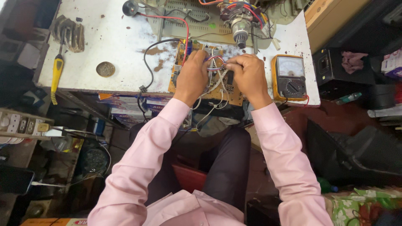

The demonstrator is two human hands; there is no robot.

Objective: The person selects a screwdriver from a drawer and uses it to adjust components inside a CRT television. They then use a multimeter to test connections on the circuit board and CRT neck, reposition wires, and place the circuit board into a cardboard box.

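- A worn white workbench (117,46) flecked with rust stains sits before you, crowded at the far edge with a small motor (239,21) trailing coloured wires
- Your left hand (191,75) reaches forward from a pink sleeve, knuckles up, fingers curled down onto the yellow circuit board (181,56)
- Your right hand (250,75) mirrors it, thumb and fingertips pinched on a loop of thin wires (215,63) rising from the board
- The wire bundle lies between your two hands, touching both; the board rests at the bench's near edge beneath them
- An analogue multimeter (289,77) in a yellow case lies just right of your right hand
- A yellow-handled screwdriver (57,73) and a round metal lid (105,69) lie well to the left
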